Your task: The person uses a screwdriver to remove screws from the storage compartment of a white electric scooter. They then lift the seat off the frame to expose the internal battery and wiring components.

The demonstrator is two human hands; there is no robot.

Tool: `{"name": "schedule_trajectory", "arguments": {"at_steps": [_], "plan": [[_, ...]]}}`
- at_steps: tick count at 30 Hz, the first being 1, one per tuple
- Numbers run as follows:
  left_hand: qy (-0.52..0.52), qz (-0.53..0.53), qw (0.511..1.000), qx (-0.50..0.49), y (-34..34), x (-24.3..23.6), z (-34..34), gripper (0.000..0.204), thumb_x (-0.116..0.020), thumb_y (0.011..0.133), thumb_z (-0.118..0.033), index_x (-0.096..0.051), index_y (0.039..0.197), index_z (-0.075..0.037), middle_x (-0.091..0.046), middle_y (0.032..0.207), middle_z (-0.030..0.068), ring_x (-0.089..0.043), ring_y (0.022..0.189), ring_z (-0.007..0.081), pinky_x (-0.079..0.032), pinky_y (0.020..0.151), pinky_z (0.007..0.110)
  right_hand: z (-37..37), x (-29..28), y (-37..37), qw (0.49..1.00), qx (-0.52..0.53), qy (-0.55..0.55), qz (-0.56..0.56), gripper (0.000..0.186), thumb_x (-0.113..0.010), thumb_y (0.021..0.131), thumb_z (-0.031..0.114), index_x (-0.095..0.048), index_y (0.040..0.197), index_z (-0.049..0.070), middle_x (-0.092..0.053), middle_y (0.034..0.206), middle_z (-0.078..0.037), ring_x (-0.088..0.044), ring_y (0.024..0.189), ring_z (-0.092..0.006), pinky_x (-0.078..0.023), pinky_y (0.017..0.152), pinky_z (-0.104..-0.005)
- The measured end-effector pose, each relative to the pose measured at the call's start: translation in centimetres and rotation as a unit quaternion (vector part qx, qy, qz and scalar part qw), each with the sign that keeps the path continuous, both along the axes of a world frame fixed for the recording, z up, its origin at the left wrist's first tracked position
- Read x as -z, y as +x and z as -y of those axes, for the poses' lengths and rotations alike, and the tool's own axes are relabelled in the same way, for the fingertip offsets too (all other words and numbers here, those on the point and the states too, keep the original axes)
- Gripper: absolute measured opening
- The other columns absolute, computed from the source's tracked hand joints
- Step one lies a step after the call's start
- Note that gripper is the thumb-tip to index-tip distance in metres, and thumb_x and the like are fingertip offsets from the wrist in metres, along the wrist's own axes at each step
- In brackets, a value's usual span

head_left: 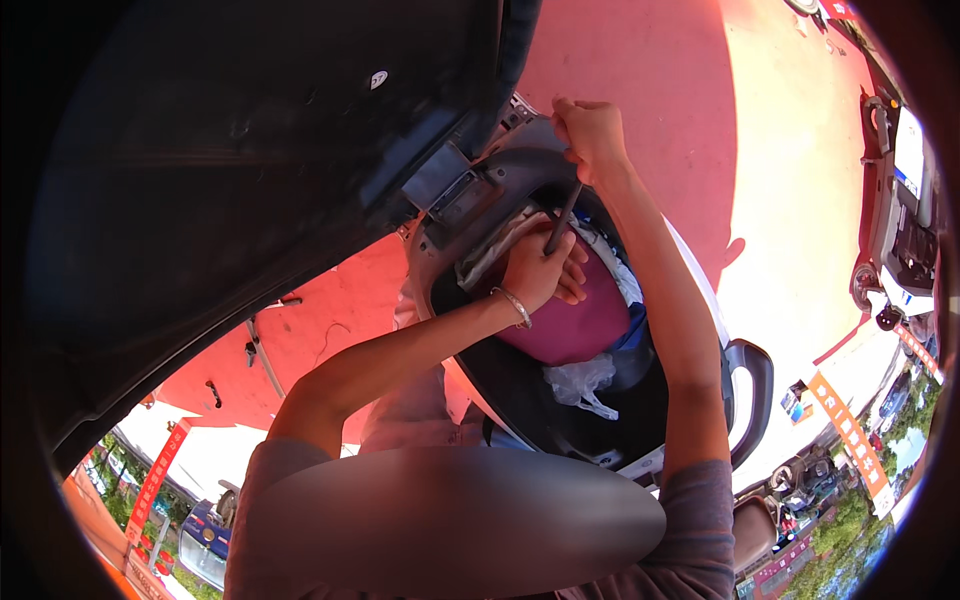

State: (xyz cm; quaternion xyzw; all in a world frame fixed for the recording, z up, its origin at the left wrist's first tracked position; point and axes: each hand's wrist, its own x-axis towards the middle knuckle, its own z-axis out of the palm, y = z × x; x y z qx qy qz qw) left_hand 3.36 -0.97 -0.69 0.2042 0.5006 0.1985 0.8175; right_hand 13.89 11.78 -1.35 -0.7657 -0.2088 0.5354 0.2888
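Grip closed on a dark rod (565, 216) — right hand (594, 140) fisted at its far end, left hand (537, 268) loosely curled at its near one — above the scooter's open storage compartment (520, 377) suggests a two-handed handling step, next calling for steady, aligned hands.

Rod (566, 213) black; bundle (578, 318) maroon; plastic bag (582, 383) whitish; large panel (250, 180) black; ground (640, 60) red; bracelet (517, 308) silvery.

The shirt (690, 572) is dark grey and has short sleeves (288, 470). A thin, shiny silver bracelet (516, 308) goes round the left wrist (497, 314). The pants (415, 415) look dull and greyish.
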Motion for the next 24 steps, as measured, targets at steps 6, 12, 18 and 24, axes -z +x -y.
{"name": "schedule_trajectory", "arguments": {"at_steps": [6, 12, 18, 24], "plan": [[-0.084, 0.044, 0.962, -0.257, 6.2, 0.9, 2.7, 0.024, -0.051, 0.089, -0.029, -0.05, 0.09, -0.005, -0.059, 0.07, 0.0112, -0.061, 0.056, 0.0217, -0.052, 0.046, 0.031, 0.4, 0.4, -5.6, 0.947, -0.249, 0.08, 0.185, 0.025, -0.056, 0.074, 0.02, -0.059, 0.07, -0.005, -0.059, 0.068, -0.022, -0.059, 0.068, -0.0357, -0.047, 0.065, -0.0394], [0.02, 0.3, 0.855, -0.422, 10.3, 4.4, 4.4, 0.032, -0.039, 0.093, -0.034, -0.052, 0.088, -0.005, -0.061, 0.085, 0.0134, -0.062, 0.072, 0.0237, -0.053, 0.066, 0.034, 2.2, -1.3, -8.1, 0.85, -0.44, 0.108, 0.269, 0.015, -0.056, 0.071, 0.008, -0.063, 0.081, -0.001, -0.062, 0.082, -0.021, -0.062, 0.08, -0.0364, -0.051, 0.068, -0.0396], [0.091, 0.038, 0.992, -0.084, 7.2, 3.4, 3.0, 0.032, -0.043, 0.091, -0.032, -0.055, 0.091, -0.003, -0.061, 0.078, 0.0107, -0.063, 0.069, 0.0212, -0.052, 0.063, 0.029, 3.9, -1.1, -7.5, 0.847, -0.365, 0.284, 0.263, 0.019, -0.055, 0.076, 0.013, -0.057, 0.088, -0.002, -0.059, 0.081, -0.021, -0.059, 0.071, -0.0369, -0.049, 0.062, -0.0415], [0.46, -0.312, 0.822, 0.122, -4.9, -3.2, -1.6, 0.029, -0.062, 0.077, -0.007, -0.051, 0.103, 0.0, -0.06, 0.081, 0.012, -0.062, 0.068, 0.0229, -0.049, 0.06, 0.029, 4.5, 0.2, -4.9, 0.877, -0.188, 0.401, 0.188, 0.023, -0.057, 0.079, 0.013, -0.054, 0.093, -0.005, -0.057, 0.082, -0.018, -0.059, 0.07, -0.032, -0.047, 0.064, -0.0383]]}}
